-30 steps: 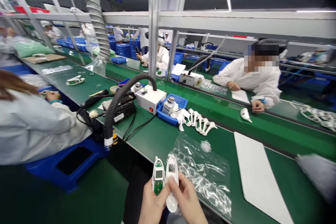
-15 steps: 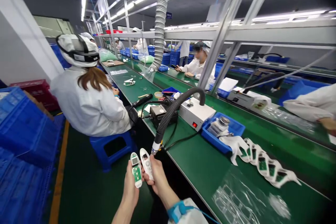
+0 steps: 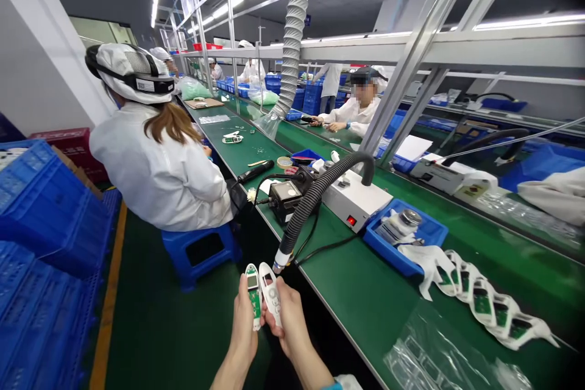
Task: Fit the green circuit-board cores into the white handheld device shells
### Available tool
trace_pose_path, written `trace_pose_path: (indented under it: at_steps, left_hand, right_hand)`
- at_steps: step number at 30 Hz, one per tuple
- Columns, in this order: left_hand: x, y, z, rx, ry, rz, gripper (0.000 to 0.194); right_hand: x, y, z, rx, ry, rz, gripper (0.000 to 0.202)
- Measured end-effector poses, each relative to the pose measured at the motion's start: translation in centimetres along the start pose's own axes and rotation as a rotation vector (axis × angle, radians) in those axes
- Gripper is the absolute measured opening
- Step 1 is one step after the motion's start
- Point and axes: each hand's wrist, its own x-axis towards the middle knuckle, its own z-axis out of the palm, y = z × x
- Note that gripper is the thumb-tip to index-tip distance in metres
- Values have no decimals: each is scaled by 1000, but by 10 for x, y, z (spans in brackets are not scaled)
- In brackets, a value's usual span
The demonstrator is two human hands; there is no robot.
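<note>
My left hand (image 3: 241, 323) is closed around a white handset half with a green circuit board (image 3: 253, 298) and a small screen showing. In my right hand (image 3: 292, 317) is a white handset front cover (image 3: 270, 294) with a dark window and round buttons, tilted beside the board half. The two pieces are side by side, nearly touching along their lower parts. Just beyond the cover's top end is the nozzle (image 3: 280, 261) of a black corrugated hose (image 3: 315, 201). Parts of my fingers are hidden behind the pieces.
A white box with a red switch (image 3: 351, 220) carries the hose. Right of it lie a blue tray (image 3: 411, 262), a strip of wrapped circuit boards (image 3: 482, 301) and clear plastic bags (image 3: 425, 347). A co-worker (image 3: 159, 158) sits at left beside stacked blue crates (image 3: 46, 195).
Both hands have shifted slightly right in view, and the board half and cover are now closer together and more upright. The camera view has turned slightly left.
</note>
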Motion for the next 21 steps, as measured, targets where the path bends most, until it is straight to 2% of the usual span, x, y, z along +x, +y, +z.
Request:
trace_pose_path:
  at_steps: [2, 5, 12, 16, 21]
  left_hand:
    - [0, 3, -6, -8, 16, 6, 54]
    - [-2, 2, -6, 5, -3, -7, 57]
    - [0, -2, 19, 92, -149, -20, 54]
    - [-5, -2, 19, 45, -182, -69, 51]
    - [-42, -8, 9, -9, -207, -150, 44]
  right_hand:
    - [1, 4, 6, 3, -8, 8, 55]
    - [0, 6, 4, 11, -7, -2, 58]
    - [-12, -8, -27, 37, 81, -56, 62]
    - [-44, -16, -46, 156, 57, 2, 58]
    - [-103, -20, -65, 387, -60, 60, 56]
